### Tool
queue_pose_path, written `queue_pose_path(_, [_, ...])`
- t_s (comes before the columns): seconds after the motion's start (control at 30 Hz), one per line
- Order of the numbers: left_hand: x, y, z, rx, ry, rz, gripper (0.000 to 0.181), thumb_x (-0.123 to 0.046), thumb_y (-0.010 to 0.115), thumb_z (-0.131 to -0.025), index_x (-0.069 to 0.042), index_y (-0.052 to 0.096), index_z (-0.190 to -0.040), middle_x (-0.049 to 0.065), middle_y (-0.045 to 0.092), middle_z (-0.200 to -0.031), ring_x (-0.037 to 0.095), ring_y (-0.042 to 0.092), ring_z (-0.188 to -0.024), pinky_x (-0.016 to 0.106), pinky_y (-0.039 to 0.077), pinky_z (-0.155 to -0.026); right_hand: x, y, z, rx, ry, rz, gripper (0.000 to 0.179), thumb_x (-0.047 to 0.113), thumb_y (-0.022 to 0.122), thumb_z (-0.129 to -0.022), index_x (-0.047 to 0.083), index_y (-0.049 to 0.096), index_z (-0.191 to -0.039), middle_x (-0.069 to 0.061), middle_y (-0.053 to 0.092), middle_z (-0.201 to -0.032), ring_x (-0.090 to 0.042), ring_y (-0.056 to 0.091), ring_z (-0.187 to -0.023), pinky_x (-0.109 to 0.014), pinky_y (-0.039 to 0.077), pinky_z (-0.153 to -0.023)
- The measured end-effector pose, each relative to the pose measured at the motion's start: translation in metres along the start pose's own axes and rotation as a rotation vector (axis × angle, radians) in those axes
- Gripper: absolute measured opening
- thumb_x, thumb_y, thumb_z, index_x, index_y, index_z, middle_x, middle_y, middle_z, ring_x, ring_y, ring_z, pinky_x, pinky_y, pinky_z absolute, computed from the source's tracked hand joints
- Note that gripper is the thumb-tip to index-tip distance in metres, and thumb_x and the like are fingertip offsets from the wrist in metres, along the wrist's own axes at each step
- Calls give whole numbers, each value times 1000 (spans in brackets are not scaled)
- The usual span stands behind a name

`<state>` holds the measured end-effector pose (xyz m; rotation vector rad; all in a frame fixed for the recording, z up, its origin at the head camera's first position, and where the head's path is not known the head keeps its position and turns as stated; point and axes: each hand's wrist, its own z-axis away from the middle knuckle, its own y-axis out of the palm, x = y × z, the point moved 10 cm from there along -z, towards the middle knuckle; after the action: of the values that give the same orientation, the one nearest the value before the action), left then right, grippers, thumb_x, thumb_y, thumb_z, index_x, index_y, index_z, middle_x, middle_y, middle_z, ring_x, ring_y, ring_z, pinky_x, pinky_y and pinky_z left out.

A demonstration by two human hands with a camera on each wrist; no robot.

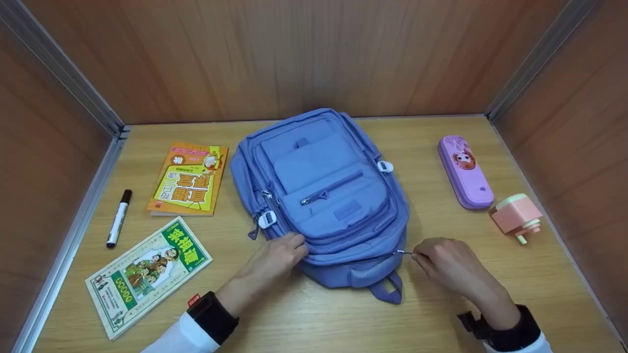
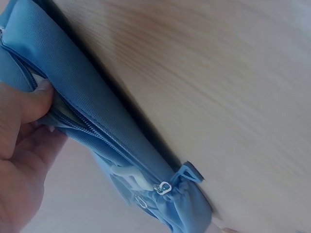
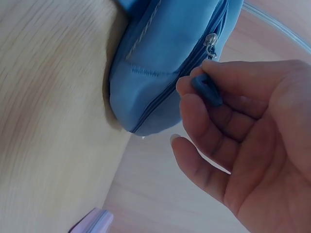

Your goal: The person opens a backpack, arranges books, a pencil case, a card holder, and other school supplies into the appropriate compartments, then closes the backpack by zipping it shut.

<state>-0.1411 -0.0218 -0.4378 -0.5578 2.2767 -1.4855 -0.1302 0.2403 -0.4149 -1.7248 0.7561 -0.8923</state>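
A blue backpack (image 1: 324, 162) lies in the middle of the table, its carry loop (image 1: 387, 291) toward me. At its near right corner my right hand (image 1: 449, 267) pinches a zipper pull; the right wrist view shows the blue pull tab (image 3: 208, 90) between thumb and fingers, hanging from a metal slider (image 3: 211, 40). On the near left side my left hand (image 1: 277, 257) grips the bag's edge. In the left wrist view its thumb presses at a parted zipper (image 2: 92, 128), with pale lining showing in the gap. A second slider with a triangular tab (image 2: 188, 172) hangs farther along.
To the left lie an orange book (image 1: 189, 179), a green-and-white book (image 1: 149, 277) and a marker (image 1: 119, 218). On the right are a purple pencil case (image 1: 465, 171) and a pink pencil sharpener (image 1: 517, 215). Wooden panels (image 1: 314, 59) enclose the table's back and sides.
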Motion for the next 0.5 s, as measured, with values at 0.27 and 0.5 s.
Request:
queue_pose_path(0.27, [18, -3, 8, 28, -45, 17, 33, 18, 64, -81, -5, 73, -104, 5, 69, -104, 21, 67, -98, 33, 60, -89, -9, 3, -1, 40, 46, -8, 10, 5, 80, -86, 12, 75, -81, 9, 64, -73, -7, 58, -64, -31, 49, -55])
queue_pose_path(0.5, [37, -3, 12, 76, -129, 44, 33, 18, 65, -84, -2, 74, -109, 6, 68, -104, 20, 67, -98, 31, 60, -88, -17, 7, -2, 78, 92, -12, 8, 5, 80, -87, 11, 77, -84, 8, 66, -75, -7, 59, -66, -32, 51, -58])
